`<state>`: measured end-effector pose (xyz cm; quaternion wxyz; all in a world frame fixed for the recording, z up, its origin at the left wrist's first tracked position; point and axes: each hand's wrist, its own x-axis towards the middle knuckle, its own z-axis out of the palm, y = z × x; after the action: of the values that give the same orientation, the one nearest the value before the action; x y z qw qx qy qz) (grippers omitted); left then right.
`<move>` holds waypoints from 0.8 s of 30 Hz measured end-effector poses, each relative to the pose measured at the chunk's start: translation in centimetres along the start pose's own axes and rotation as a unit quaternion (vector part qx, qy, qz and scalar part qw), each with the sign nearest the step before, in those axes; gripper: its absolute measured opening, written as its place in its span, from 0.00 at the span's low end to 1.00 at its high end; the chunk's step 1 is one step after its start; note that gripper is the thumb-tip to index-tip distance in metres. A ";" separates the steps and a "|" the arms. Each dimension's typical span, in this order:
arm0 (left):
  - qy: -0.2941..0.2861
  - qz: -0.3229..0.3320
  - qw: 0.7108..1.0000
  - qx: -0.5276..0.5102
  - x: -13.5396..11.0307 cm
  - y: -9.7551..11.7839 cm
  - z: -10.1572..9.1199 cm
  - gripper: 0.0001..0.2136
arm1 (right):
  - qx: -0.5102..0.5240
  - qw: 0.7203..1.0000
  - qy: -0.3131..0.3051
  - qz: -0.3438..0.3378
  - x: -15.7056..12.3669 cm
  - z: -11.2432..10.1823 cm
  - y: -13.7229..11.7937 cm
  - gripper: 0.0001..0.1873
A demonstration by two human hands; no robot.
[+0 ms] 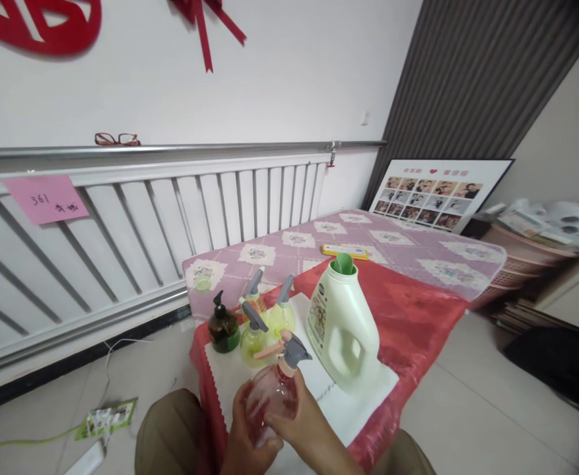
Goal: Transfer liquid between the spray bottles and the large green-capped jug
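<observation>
A clear pink spray bottle (271, 394) with a grey and pink trigger head is tilted slightly to the right between my two hands. My left hand (243, 425) wraps its left side. My right hand (306, 422) grips its right side, with the thumb across the front. Just beyond stand a yellow-green spray bottle (252, 348), a yellow spray bottle (282, 320) and an orange spray bottle (256, 305), all with grey triggers. Left of them is a dark brown pump bottle (224, 330). On the right rises a large pale green detergent jug (346, 323), its green spout insert showing at the open neck.
A white cloth (368, 389) lies over a red cover (408, 310) on the table with a pink patterned tablecloth (313, 231). Behind are a small yellow box (344, 251) and a green cap (203, 283). A white radiator (210, 211) lines the wall; cables and a power strip (105, 419) lie on the floor.
</observation>
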<state>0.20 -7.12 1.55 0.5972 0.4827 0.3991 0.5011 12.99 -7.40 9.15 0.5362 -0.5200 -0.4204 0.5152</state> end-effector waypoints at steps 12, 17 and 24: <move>-0.009 -0.036 0.999 0.029 0.1 -1.1 -0.9 0.36 | -0.185 0.966 0.146 -0.110 4.3 -4.9 -3.8 0.25; -0.015 -0.033 0.999 0.013 0.3 -2.1 -1.2 0.34 | -0.231 0.944 0.171 -0.165 5.9 -4.8 -1.4 0.20; -0.012 -0.054 0.998 0.007 0.4 -3.9 -1.7 0.30 | -0.212 0.951 0.157 -0.161 6.8 -4.7 1.5 0.33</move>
<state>-0.57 -6.53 -2.64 0.6250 0.4703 0.4211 0.4593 18.27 -1.41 6.59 0.5483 -0.6215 -0.5089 0.2328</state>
